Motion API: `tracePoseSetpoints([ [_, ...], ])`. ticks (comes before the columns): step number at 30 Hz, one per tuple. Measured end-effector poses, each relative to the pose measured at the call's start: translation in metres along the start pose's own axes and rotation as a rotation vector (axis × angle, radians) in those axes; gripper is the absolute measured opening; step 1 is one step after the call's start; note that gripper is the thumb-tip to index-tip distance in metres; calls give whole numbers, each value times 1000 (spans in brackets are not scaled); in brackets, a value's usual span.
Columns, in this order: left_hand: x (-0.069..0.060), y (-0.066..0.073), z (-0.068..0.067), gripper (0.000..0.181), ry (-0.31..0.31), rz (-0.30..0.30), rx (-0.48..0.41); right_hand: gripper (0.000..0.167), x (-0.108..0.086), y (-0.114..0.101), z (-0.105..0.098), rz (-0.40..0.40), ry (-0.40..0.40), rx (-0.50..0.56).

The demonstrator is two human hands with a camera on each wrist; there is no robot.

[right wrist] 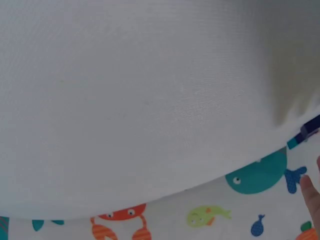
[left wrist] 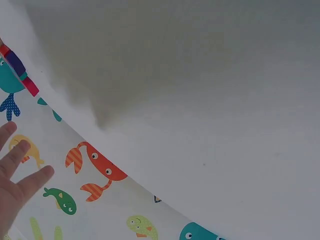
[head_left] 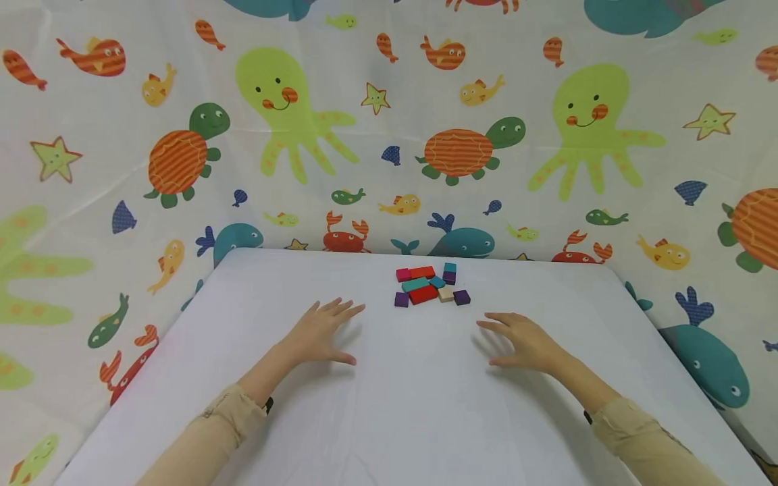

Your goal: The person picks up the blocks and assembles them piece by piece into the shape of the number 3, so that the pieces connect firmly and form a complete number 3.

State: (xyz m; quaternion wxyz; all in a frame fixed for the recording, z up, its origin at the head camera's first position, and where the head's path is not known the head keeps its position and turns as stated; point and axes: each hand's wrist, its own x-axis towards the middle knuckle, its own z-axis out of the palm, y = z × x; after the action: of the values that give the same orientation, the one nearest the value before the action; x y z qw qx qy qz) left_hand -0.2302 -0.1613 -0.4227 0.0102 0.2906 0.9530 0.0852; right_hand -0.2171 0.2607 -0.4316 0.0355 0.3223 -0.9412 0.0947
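Several small coloured blocks lie in a loose cluster toward the back of the white table, among them a long red block (head_left: pixel 423 294), a teal block (head_left: pixel 416 284), a cream block (head_left: pixel 446 294) and a purple block (head_left: pixel 462 297). To the left and nearer, my left hand (head_left: pixel 319 334) hovers over the table with fingers spread, holding nothing. My right hand (head_left: pixel 523 342) mirrors it on the right, fingers apart and touching no block. Fingers of the left hand (left wrist: pixel 20 182) show at that wrist view's edge; a fingertip of the right hand (right wrist: pixel 311 197) shows in the other.
The white table (head_left: pixel 401 405) reaches back to a hanging cloth (head_left: pixel 377 182) printed with sea animals. Both forearms, in beige sleeves (head_left: pixel 206 432), come in from the front corners. Blocks at the back right of the cluster include a teal one (head_left: pixel 450 268) touching a purple one (head_left: pixel 449 278).
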Motion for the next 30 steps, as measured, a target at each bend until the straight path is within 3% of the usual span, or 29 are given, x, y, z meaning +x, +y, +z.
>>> tracePoseSetpoints([
  [5, 7, 3, -6, 89, 66, 35, -7, 71, 5, 0, 0, -24, 78, 3],
  [12, 11, 8, -6, 75, 103, 51, 32, 66, 12, -5, 0, -29, 121, 44],
  [17, 15, 11, -7, 67, 157, 36, 1, 64, 20, -12, -3, 1, 113, 53],
  [23, 23, 16, -7, 58, 171, -8, -59, 62, 30, -20, -8, 55, 93, 65],
  [30, 34, 26, -2, 44, 207, 10, -115, 61, 41, -25, -10, 77, 115, 62],
])
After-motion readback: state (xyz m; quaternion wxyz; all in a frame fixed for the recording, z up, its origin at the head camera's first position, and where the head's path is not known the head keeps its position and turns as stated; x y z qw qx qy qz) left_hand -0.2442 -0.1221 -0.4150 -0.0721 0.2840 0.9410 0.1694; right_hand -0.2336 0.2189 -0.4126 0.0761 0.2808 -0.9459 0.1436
